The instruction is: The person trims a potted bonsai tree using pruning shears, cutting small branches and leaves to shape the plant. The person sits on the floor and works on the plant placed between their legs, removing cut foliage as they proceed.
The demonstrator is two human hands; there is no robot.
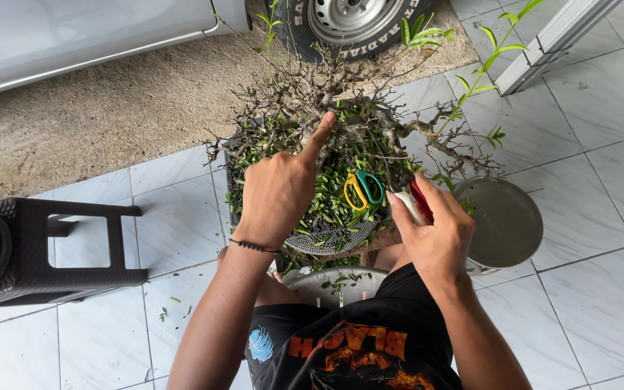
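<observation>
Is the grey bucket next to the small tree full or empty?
Empty, as far as shown: the grey bucket stands upright on the tiles right of the small tree, and its bare inside is visible, without cuttings.

We see bare branches [370, 108] spreading wide over the pot [330, 238], crowding any reach from above and behind. Yellow-green scissors [362, 190] lie on the leaf litter between our hands. Metal bucket [503, 224] blocks the right side, dark stool [59, 249] the left. Open tile floor [601, 303] lower right and left.
</observation>
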